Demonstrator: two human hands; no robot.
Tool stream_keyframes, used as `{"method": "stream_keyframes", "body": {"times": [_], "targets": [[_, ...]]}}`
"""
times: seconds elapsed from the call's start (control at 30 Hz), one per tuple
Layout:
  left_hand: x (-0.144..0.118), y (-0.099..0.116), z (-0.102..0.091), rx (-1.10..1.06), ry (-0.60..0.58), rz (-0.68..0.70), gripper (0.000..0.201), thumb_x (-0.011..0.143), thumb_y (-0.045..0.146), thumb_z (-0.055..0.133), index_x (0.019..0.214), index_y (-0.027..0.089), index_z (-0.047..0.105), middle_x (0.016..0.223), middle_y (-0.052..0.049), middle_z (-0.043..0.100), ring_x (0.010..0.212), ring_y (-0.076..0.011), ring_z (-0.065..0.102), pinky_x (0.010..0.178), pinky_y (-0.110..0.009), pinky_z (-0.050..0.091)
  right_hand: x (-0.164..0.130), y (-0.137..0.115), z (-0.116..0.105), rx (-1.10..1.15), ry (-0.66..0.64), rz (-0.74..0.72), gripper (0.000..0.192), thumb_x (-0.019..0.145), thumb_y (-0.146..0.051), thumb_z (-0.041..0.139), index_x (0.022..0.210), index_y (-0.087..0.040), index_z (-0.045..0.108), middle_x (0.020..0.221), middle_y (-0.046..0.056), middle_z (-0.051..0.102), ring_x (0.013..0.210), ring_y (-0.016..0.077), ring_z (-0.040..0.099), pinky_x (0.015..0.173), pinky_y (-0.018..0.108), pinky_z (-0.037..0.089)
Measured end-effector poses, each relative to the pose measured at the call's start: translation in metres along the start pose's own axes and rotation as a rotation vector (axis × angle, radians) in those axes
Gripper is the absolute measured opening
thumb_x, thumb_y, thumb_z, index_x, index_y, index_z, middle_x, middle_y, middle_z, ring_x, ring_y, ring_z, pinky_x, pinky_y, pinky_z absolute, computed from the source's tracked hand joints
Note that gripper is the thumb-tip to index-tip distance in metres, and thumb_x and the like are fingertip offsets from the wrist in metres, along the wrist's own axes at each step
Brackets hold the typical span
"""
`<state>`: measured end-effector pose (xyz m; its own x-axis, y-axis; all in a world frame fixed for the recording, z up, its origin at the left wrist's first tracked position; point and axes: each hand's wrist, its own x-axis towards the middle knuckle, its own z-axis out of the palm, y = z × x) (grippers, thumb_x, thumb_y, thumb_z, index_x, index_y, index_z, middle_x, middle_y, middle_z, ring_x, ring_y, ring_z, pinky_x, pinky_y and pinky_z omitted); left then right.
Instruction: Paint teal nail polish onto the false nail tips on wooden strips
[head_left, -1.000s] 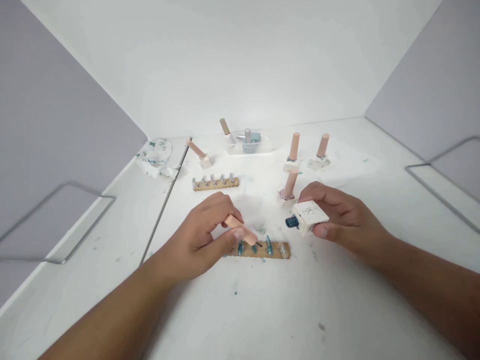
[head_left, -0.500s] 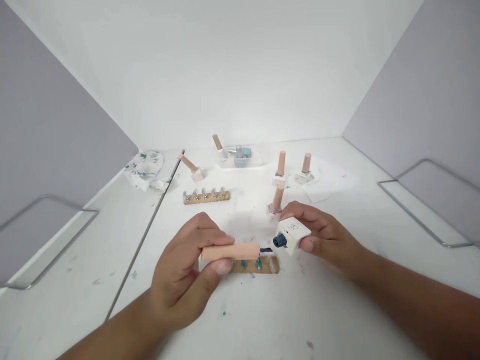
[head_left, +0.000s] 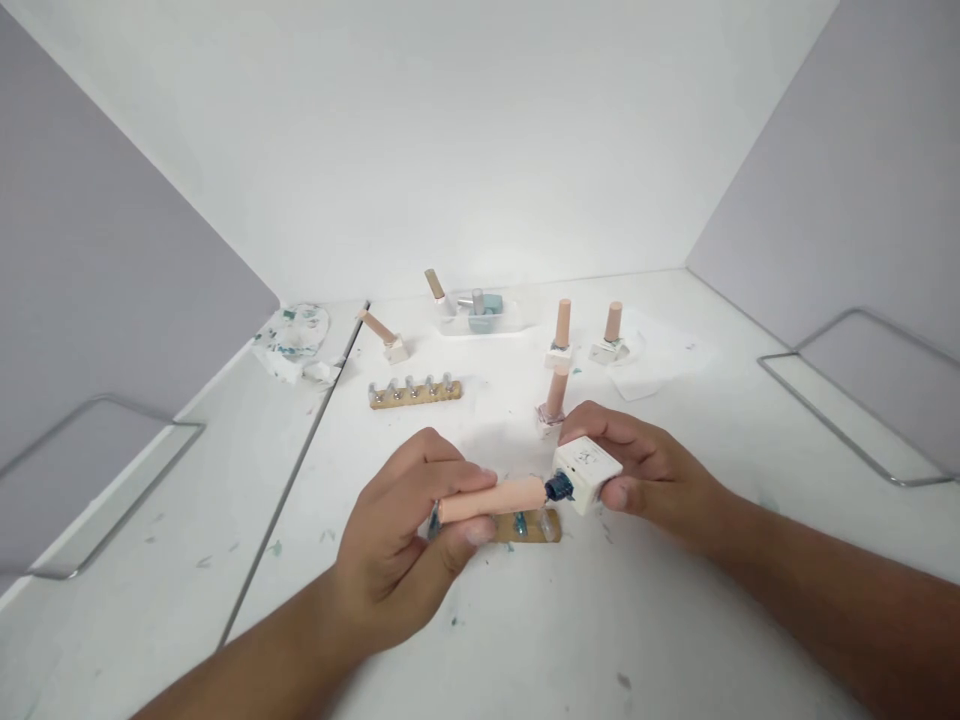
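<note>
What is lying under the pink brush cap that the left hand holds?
Under the pink brush cap lies a wooden strip with teal nail tips. The left hand covers its left part; the brush is hidden inside the bottle.

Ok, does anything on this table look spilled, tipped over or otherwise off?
Yes. Teal flecks dot the white table around the hands. One bottle at back left leans steeply, while the bottles by the tray stand upright. A crumpled teal-stained tissue lies at far left.
</note>
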<state>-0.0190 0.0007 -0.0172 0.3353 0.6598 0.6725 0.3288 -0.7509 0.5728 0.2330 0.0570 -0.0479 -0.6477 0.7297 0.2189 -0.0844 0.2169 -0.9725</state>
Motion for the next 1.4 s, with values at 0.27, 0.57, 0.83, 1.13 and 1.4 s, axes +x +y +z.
{"method": "stream_keyframes", "body": {"times": [0.27, 0.57, 0.83, 1.13, 1.4], "targets": [[0.001, 0.005, -0.001, 0.125, -0.079, 0.039, 0.024, 0.093, 0.011, 0.058, 0.116, 0.017, 0.062, 0.081, -0.004, 0.061, 0.070, -0.0134, 0.053, 0.056, -0.025, 0.048, 0.001, -0.002, 0.002, -0.128, 0.044, -0.089, 0.028, 0.088, -0.054, 0.065, 0.103, -0.030, 0.062, 0.096, 0.002, 0.054, 0.094, 0.0207, 0.051, 0.084, 0.036, 0.041], [0.002, 0.005, -0.002, 0.131, -0.033, 0.070, 0.027, 0.086, 0.005, 0.064, 0.113, 0.012, 0.064, 0.079, -0.004, 0.064, 0.068, -0.0129, 0.051, 0.057, -0.027, 0.046, 0.002, -0.004, -0.002, -0.203, 0.068, -0.205, 0.025, 0.088, -0.049, 0.067, 0.103, -0.030, 0.061, 0.093, 0.001, 0.056, 0.091, 0.0190, 0.051, 0.085, 0.035, 0.041], [0.006, 0.008, -0.001, 0.161, -0.082, 0.057, 0.022, 0.089, 0.010, 0.065, 0.110, 0.016, 0.064, 0.080, -0.004, 0.068, 0.065, -0.0121, 0.054, 0.058, -0.029, 0.046, 0.000, -0.003, -0.003, -0.225, 0.041, -0.199, 0.024, 0.088, -0.047, 0.068, 0.103, -0.028, 0.062, 0.091, 0.001, 0.057, 0.089, 0.0189, 0.052, 0.086, 0.036, 0.041], [0.001, 0.004, -0.006, 0.131, -0.055, 0.012, 0.023, 0.087, 0.007, 0.063, 0.108, 0.017, 0.064, 0.076, -0.002, 0.065, 0.067, -0.0128, 0.051, 0.057, -0.029, 0.044, 0.000, -0.004, -0.008, -0.140, 0.051, -0.079, 0.025, 0.087, -0.049, 0.068, 0.096, -0.026, 0.062, 0.091, 0.002, 0.054, 0.098, 0.0225, 0.054, 0.092, 0.039, 0.042], [0.006, 0.001, -0.011, 0.197, -0.182, -0.033, 0.014, 0.088, 0.008, 0.060, 0.099, 0.016, 0.062, 0.074, -0.001, 0.063, 0.066, -0.0135, 0.051, 0.060, -0.032, 0.043, -0.001, 0.001, -0.015, -0.172, 0.085, 0.046, 0.028, 0.080, -0.048, 0.072, 0.094, -0.026, 0.062, 0.095, 0.003, 0.055, 0.094, 0.0228, 0.053, 0.091, 0.041, 0.042]]}}
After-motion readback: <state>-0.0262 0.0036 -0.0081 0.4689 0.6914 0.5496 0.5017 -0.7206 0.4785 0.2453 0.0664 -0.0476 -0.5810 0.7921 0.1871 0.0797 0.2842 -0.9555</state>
